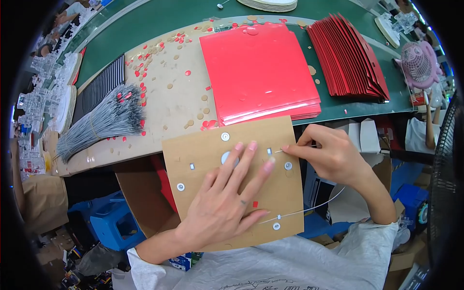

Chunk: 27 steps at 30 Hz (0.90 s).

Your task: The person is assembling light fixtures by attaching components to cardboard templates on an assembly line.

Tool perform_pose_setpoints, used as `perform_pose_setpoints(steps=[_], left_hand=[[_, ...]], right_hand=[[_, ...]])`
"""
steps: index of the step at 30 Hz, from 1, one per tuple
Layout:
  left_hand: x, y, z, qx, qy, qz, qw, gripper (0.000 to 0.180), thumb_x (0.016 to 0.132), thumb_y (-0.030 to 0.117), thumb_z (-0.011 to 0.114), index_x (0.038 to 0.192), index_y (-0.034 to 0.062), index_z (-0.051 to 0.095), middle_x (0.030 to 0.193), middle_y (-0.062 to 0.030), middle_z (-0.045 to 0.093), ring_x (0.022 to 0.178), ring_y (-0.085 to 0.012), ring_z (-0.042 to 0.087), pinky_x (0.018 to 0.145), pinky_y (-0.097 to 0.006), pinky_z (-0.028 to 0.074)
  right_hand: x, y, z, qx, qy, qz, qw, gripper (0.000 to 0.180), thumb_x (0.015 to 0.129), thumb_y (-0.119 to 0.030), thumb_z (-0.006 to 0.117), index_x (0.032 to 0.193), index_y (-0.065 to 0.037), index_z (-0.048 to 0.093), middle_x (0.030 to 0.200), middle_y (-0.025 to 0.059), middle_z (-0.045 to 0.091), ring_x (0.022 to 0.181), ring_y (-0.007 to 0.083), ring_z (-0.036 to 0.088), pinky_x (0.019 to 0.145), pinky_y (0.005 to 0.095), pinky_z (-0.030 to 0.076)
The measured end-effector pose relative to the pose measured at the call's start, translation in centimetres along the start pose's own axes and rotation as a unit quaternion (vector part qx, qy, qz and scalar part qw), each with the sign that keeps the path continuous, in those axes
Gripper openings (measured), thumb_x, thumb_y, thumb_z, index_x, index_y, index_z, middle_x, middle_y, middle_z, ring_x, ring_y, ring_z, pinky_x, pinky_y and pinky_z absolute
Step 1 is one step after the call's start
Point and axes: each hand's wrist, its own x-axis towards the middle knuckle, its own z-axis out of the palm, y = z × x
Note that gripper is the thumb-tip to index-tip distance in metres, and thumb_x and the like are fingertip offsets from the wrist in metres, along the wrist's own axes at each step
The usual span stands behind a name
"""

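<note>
Clock positions refer to the brown sheet (278, 191), located at centre in front of the person, at the near edge of the table.

At 10 o'clock, a banded bundle of grey strands (106, 121) lies beside a black-and-white striped piece (104, 87). Toward 8 o'clock, below the table: a blue stool (113, 222). At 9 o'clock: an open cardboard box (140, 186), with red material (165, 186) visible at its opening; its remaining contents are hidden.

Left hand (220, 203): flat on the sheet, palm down; middle and ring fingers close together, index finger and thumb spread apart. At 12 o'clock: a stack of red sheets (261, 72).

Right hand (333, 150): thumb and index finger pinch the white cord (316, 208) near its tip, beside the sheet's 1 o'clock slot. The cord loops down to the 4 o'clock slot.

At 1 o'clock: a row of red folded pieces (345, 58). At 2 o'clock: a white box (369, 134), contents not discernible, and farther out a pink fan (418, 65).
</note>
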Motion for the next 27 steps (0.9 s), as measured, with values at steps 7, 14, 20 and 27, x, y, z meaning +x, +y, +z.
perform_pose_setpoints(steps=[7,14,20,27], left_hand=[[0.6,-0.7,0.3,0.044,-0.023,0.018,0.999,0.089,0.086,0.056,0.071,0.153,0.0051,0.044,0.162,-0.0199,0.035,0.149,-0.0338,0.036,0.100,-0.041,0.039],[1.0,-0.7,0.1,0.035,-0.029,0.018,0.999,0.088,0.085,0.056,0.073,0.152,0.0061,0.046,0.160,-0.0193,0.038,0.147,-0.0341,0.038,0.098,-0.041,0.039],[0.3,-1.4,0.4,-0.012,0.010,0.021,1.000,0.089,0.083,0.054,0.076,0.150,0.0021,0.048,0.156,-0.0176,0.044,0.145,-0.0333,0.042,0.096,-0.041,0.039],[0.5,-0.9,0.2,0.042,-0.008,0.022,0.999,0.088,0.083,0.055,0.074,0.148,0.0008,0.050,0.156,-0.0157,0.045,0.144,-0.0312,0.043,0.095,-0.038,0.040]], right_hand=[[0.4,-2.1,-0.6,-0.204,-0.076,-0.076,0.973,0.053,0.075,-0.009,0.068,0.126,0.003,0.068,0.081,0.0024,0.045,0.073,0.0164,0.054,0.059,0.0305,0.048],[0.6,-2.5,-0.4,-0.215,-0.090,-0.078,0.969,0.059,0.076,-0.011,0.067,0.132,0.007,0.063,0.084,0.0035,0.044,0.075,0.0154,0.052,0.059,0.0280,0.044],[0.8,-2.5,-0.6,-0.229,-0.113,-0.102,0.961,0.056,0.081,-0.008,0.069,0.135,0.007,0.061,0.085,0.0036,0.046,0.076,0.0148,0.051,0.061,0.0282,0.042],[1.1,-3.1,-1.0,-0.240,-0.146,-0.102,0.954,0.050,0.089,-0.008,0.069,0.135,0.008,0.061,0.086,0.0032,0.049,0.078,0.0135,0.052,0.060,0.0282,0.039]])
